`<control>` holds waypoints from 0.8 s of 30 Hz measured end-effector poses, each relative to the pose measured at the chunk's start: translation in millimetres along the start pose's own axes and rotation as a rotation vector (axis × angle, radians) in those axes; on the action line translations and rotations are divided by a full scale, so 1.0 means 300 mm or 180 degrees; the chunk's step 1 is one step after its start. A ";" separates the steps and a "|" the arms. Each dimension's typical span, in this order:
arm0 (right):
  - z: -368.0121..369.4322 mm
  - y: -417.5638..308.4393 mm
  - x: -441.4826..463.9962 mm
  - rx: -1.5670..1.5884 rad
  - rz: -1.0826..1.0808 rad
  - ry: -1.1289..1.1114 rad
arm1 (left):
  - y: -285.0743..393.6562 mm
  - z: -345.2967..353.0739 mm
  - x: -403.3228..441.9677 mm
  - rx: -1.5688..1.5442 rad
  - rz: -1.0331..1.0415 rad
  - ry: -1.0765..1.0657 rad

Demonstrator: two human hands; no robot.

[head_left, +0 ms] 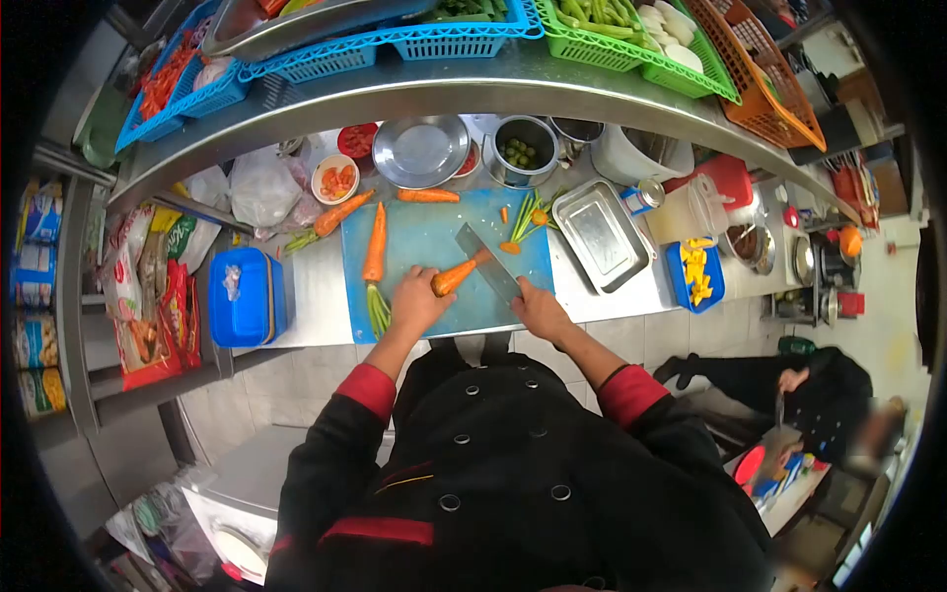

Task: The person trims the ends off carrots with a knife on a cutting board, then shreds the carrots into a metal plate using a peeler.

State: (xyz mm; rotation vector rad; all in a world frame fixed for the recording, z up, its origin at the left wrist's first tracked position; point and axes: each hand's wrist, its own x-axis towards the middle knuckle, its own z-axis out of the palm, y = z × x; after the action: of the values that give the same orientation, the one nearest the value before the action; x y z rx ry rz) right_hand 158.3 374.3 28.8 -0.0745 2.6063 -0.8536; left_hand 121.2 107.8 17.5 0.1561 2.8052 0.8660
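On the blue cutting board [414,225], my left hand [418,300] is closed around the thick end of a carrot [455,277]. My right hand [541,310] grips a cleaver [487,259], whose wide blade lies across the board near the carrot's other end. Left of my left hand is a whole carrot [375,244] with its green stalks pointing toward me. Another carrot [428,196] lies along the board's far edge, and one more carrot [343,211] rests partly off the left side. Cut carrot tops [528,222] with green stems sit at the board's right.
Right of the board stands a steel tray [604,237], then a blue container [696,276] of yellow pieces. A blue tub [242,296] is at the left. Behind are a pot [520,151] and a metal lid [422,151], under a steel shelf [473,87]. Another person [829,395] works at far right.
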 end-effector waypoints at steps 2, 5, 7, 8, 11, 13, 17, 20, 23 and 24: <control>0.001 0.021 -0.006 0.0079 0.0048 -0.0043 | -0.009 -0.035 0.058 0.0222 0.0102 0.0169; 0.027 0.070 -0.075 0.0562 0.0107 0.0281 | -0.028 -0.096 0.167 0.0411 0.0304 0.0576; 0.042 0.068 -0.126 0.0548 0.0396 0.0744 | -0.054 -0.127 0.226 0.0409 0.0451 0.0800; 0.046 0.055 -0.149 0.0565 0.0404 0.0758 | -0.072 -0.145 0.251 0.0354 0.0427 0.1066; 0.028 -0.014 -0.230 0.0586 0.0765 0.0726 | -0.206 -0.173 0.266 0.0367 0.0248 0.1133; 0.083 0.009 -0.252 0.0670 0.0378 0.0843 | -0.293 -0.166 0.262 0.0302 -0.0158 0.0795; 0.144 0.020 -0.246 0.0737 0.0671 0.0463 | -0.443 -0.186 0.204 -0.0395 -0.0861 0.0090; 0.129 0.017 -0.241 0.0892 0.0817 0.0611 | -0.404 -0.285 0.139 -0.0708 -0.0489 0.0298; 0.129 0.042 -0.238 0.0846 0.0914 0.0777 | -0.214 -0.375 0.057 -0.1038 -0.0497 -0.0524; 0.126 0.047 -0.229 0.0808 0.0955 0.0880 | -0.229 -0.316 0.063 -0.0739 0.0391 -0.0635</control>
State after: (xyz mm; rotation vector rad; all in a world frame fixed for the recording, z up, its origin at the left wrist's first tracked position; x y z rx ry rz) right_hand 237.2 376.4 17.0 0.5255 2.6318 -1.1371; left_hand 78.7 2.7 52.1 0.3601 2.5108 1.1284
